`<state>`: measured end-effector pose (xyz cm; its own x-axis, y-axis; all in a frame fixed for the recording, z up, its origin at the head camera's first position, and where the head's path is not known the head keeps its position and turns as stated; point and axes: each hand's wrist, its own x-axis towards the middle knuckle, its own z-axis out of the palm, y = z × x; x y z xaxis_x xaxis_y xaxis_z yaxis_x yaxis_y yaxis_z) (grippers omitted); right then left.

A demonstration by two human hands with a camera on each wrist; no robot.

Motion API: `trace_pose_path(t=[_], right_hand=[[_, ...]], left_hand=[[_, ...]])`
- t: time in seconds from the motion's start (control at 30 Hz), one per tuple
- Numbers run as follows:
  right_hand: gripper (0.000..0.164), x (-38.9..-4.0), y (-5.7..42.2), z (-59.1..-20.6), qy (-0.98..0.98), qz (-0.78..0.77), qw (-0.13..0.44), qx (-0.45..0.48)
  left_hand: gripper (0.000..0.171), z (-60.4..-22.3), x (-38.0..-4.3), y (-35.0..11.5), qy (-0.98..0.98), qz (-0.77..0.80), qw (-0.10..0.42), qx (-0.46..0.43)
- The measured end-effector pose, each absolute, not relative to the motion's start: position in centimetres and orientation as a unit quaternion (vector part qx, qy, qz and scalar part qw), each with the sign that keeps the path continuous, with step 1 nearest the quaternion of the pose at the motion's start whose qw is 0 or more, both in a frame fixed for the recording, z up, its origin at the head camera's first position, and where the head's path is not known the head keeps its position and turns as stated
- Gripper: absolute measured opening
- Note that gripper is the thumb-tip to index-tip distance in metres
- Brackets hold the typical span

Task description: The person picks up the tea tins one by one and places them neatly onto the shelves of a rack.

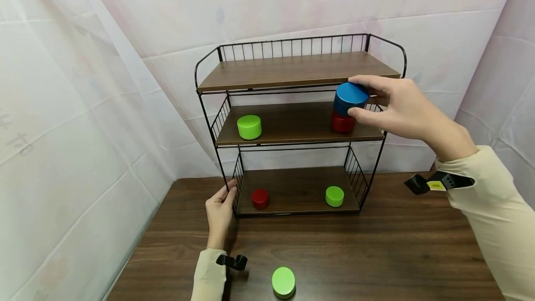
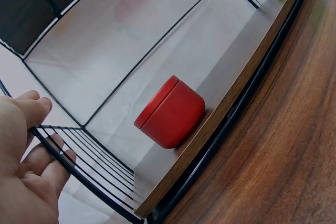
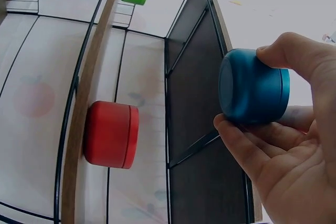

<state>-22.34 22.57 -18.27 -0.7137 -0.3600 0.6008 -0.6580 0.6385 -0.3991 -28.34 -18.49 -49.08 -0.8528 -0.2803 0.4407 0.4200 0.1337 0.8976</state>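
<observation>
A blue round lidded tin (image 1: 350, 100) is pinched between the thumb and fingers of my right hand (image 1: 397, 106). It is in the air in front of the rack, just below the top shelf's front edge. Behind it, a red tin (image 3: 109, 135) stands on the middle shelf, partly hidden in the head view. My left hand (image 1: 219, 210) grips the wire side of the black metal rack (image 2: 100, 182) by the bottom shelf, thumb and fingers on either side of the rail. Near that hand, another red tin (image 2: 172, 114) stands on the bottom shelf.
A green tin (image 1: 249, 127) stands at the middle shelf's left. Another green tin (image 1: 334, 196) is at the bottom shelf's right. A third green tin (image 1: 283, 281) sits on the wooden table (image 1: 334, 250) in front. Pale curtain (image 1: 104, 106) hangs around the rack.
</observation>
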Motion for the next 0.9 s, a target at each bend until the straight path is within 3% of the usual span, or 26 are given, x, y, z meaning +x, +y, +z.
trace_pose_path(t=[0.9], right_hand=[[0.059, -22.7, 22.1, -13.9, -0.873, 0.279, 0.254, 0.309]], left_hand=[[0.021, -48.6, -28.0, -17.9, -0.699, -0.661, 0.269, -0.051]])
